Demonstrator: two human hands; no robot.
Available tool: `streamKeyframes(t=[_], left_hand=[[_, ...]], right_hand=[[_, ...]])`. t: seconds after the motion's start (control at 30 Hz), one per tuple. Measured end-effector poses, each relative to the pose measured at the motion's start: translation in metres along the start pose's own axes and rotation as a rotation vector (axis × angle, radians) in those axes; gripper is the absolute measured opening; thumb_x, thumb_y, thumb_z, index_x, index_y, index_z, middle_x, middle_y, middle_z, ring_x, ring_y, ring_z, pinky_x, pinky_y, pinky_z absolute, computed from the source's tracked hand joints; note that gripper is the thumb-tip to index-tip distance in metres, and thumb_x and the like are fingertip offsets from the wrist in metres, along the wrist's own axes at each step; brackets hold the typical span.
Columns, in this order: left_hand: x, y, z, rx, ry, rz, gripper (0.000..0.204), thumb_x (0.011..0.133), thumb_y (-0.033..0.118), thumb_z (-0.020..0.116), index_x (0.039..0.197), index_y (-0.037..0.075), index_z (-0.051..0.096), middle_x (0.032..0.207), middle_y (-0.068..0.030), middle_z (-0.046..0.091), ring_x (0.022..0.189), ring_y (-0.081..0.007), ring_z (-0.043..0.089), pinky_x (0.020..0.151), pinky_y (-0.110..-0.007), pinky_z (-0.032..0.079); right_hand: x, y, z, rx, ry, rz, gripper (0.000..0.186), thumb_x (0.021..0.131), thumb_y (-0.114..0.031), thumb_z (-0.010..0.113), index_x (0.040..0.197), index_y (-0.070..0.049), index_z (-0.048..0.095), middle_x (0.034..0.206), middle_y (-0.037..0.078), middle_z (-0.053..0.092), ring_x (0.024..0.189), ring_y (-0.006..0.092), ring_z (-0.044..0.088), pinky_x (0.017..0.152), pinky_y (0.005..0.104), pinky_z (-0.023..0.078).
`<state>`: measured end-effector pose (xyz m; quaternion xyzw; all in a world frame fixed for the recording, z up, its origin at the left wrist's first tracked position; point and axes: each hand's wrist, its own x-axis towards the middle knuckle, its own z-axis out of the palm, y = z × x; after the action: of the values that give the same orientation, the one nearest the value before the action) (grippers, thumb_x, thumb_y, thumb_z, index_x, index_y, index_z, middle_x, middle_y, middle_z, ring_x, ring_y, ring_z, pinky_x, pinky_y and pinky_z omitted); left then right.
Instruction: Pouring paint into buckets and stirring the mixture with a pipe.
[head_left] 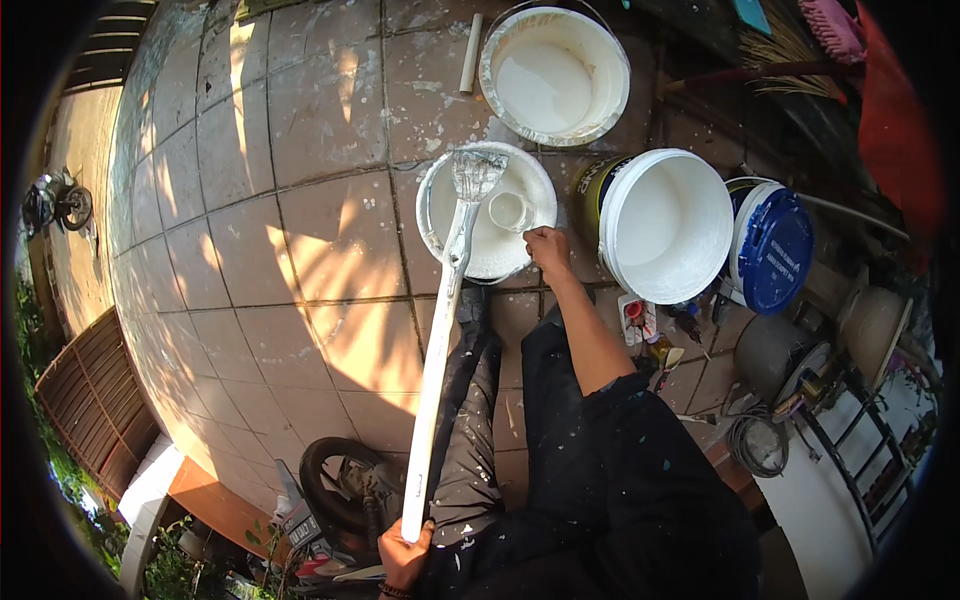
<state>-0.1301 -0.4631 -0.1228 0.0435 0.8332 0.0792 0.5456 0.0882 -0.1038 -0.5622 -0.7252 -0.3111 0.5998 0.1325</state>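
Observation:
My left hand (405,556) is closed round the lower end of a long white-handled paint paddle (440,340). Its flat, paint-crusted head lies across the rim of a white bucket (428,225) that holds white paint. Over the same bucket, my right hand (547,250) is closed at the edge of a small paint-coated cup (508,212). The cup is inside the bucket's mouth, and the exact grip on it is partly hidden by my fingers. White paint spots mark my dark trousers (465,420).
Beyond stands a larger tub (545,85) of white liquid, with a short pale tube (470,55) beside it. To the right are a tilted white pail (665,225), a blue-lidded pail (778,245) and small tools. A motorbike wheel (335,490) is at lower left, on paint-spattered tiles.

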Motion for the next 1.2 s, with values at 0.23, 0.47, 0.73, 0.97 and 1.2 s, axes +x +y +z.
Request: streamKeyframes(t=[0.23, 0.47, 0.73, 0.97, 1.2], left_hand=[[0.0, -0.007, -0.003, 0.064, 0.024, -0.005, 0.02, 0.085, 0.013, 0.079, 0.079, -0.001, 0.067, 0.06, 0.0064, 0.054, 0.057, -0.0028, 0.046, 0.051, -0.023, 0.038], [0.0, 0.007, -0.004, 0.125, 0.045, 0.072, 0.02, 0.085, 0.011, 0.078, 0.078, -0.002, 0.065, 0.058, 0.0057, 0.052, 0.056, -0.003, 0.045, 0.05, -0.024, 0.037], [0.007, 0.011, -0.006, 0.127, 0.073, 0.158, 0.02, 0.085, 0.01, 0.078, 0.078, -0.003, 0.064, 0.058, 0.0039, 0.052, 0.056, -0.004, 0.046, 0.051, -0.024, 0.038], [0.007, 0.016, -0.006, 0.085, 0.064, 0.234, 0.021, 0.086, 0.012, 0.079, 0.08, -0.003, 0.065, 0.06, 0.0006, 0.054, 0.059, -0.0059, 0.048, 0.054, -0.026, 0.041], [0.009, 0.014, -0.006, 0.091, 0.039, 0.217, 0.021, 0.086, 0.012, 0.079, 0.083, -0.004, 0.066, 0.062, 0.0003, 0.058, 0.059, -0.0062, 0.051, 0.055, -0.026, 0.043]], right_hand=[[-0.008, 0.003, 0.025, 0.075, 0.003, 0.063, 0.017, 0.083, -0.016, 0.072, 0.083, 0.001, 0.07, 0.064, 0.003, 0.064, 0.054, 0.0105, 0.055, 0.052, 0.0286, 0.043], [0.0, 0.012, 0.039, 0.083, 0.024, 0.066, 0.018, 0.087, -0.016, 0.073, 0.086, 0.001, 0.068, 0.064, 0.003, 0.062, 0.052, 0.0086, 0.051, 0.047, 0.0266, 0.039], [-0.019, 0.01, 0.048, 0.17, 0.064, 0.08, 0.018, 0.088, -0.017, 0.072, 0.083, -0.001, 0.065, 0.064, 0.003, 0.061, 0.048, 0.008, 0.048, 0.044, 0.027, 0.034], [-0.021, -0.005, 0.049, 0.295, 0.073, 0.136, 0.017, 0.086, -0.015, 0.074, 0.083, 0.0, 0.066, 0.063, 0.003, 0.061, 0.048, 0.0086, 0.048, 0.045, 0.0269, 0.036], [-0.005, 0.01, 0.054, 0.238, 0.124, 0.165, 0.017, 0.085, -0.016, 0.075, 0.082, -0.002, 0.067, 0.064, 0.002, 0.062, 0.048, 0.0091, 0.048, 0.045, 0.0281, 0.037]])
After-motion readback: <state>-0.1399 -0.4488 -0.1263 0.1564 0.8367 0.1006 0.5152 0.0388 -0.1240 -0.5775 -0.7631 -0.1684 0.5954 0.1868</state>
